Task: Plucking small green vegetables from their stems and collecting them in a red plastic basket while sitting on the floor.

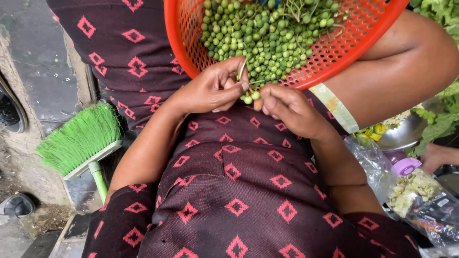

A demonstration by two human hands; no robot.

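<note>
Small round green berries on thin stalks (pixel 250 95), a little cluster of them, held between both hands just under the lower rim of the orange plastic mesh basket (pixel 181 48). Basket rests tilted on the lap, heaped with the same green berries (pixel 258 33), some still on branching stems.

Left hand (pixel 210 88): fingers curled in, thumb and forefinger pinching a stalk of the cluster. Right hand (pixel 291 110): fingers bent, tips closed on the berries at the cluster's lower end.

Handling, by judgement: berries light, firm, smooth-skinned, likely to roll or slip if squeezed; stalks thin and easy to snap. Best hold looks to be on the stalk close to a berry, fingertips only.

Around: dark maroon cloth with pink diamond pattern (pixel 239 191) across the lap. Green-bristled brush with a green handle (pixel 81 138) on the ground to the left. To the right, a metal bowl (pixel 404 134), leafy greens (pixel 440 19), clear plastic bags (pixel 416 191). Basket rim crowds the hands from above; nothing else stands between them.
</note>
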